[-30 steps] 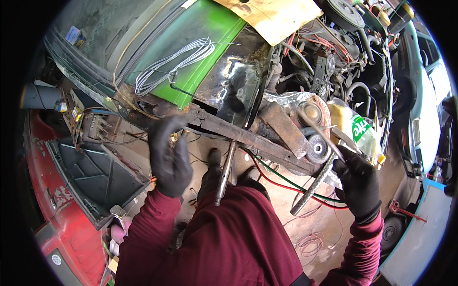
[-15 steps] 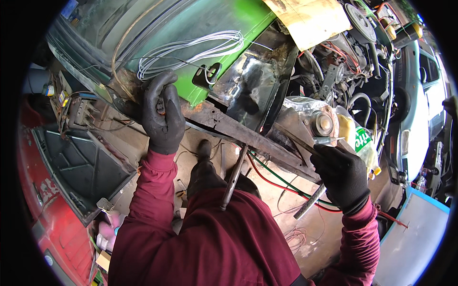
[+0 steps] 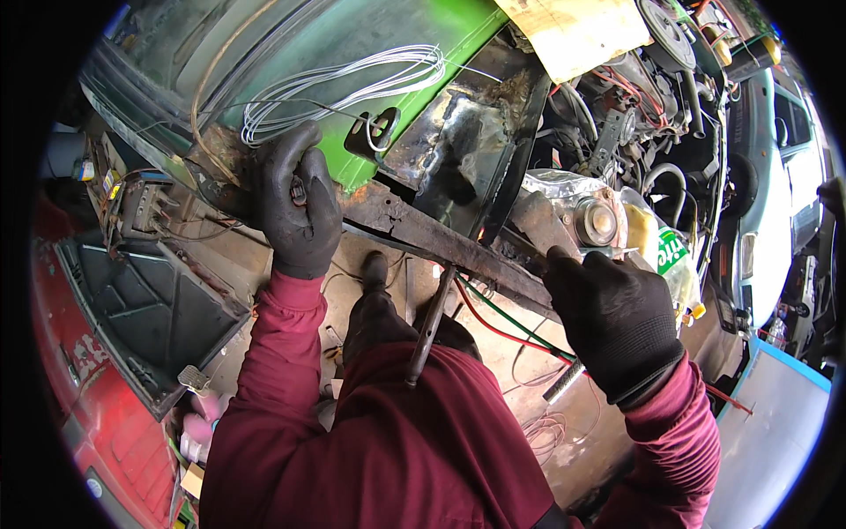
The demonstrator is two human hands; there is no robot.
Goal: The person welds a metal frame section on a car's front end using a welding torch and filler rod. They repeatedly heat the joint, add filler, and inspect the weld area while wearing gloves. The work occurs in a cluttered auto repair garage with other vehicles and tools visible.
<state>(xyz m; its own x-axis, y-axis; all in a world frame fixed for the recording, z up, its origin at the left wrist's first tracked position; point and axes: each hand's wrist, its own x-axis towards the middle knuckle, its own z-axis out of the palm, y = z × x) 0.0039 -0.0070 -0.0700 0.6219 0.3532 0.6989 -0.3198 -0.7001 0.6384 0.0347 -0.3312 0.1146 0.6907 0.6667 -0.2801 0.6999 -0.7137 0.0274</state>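
Note:
My left hand (image 3: 300,207), in a black glove, is raised beside the rusty edge of the green car body panel (image 3: 352,159). Its fingers curl round a small dark object in the palm, too obscured to name. My right hand (image 3: 612,322), also gloved in black, is closed on a tool with a ridged silver metal handle (image 3: 564,381) poking out below the fist; the rest of the tool is mostly hidden. That fist is by the right end of a rusty metal rail (image 3: 432,242). From the rail a dark metal tube (image 3: 432,326) slants down toward my body.
Coiled pale wire (image 3: 344,93) lies on the green panel. Engine parts (image 3: 608,132) fill the upper right, near a plastic bottle (image 3: 674,264). Red and green hoses (image 3: 520,331) run below the rail. A dark panel (image 3: 150,309) leans at left, against a red vehicle body (image 3: 115,414).
My right hand has shifted left along the rail and turned, and less of the tool's handle shows. My left hand stays almost in place.

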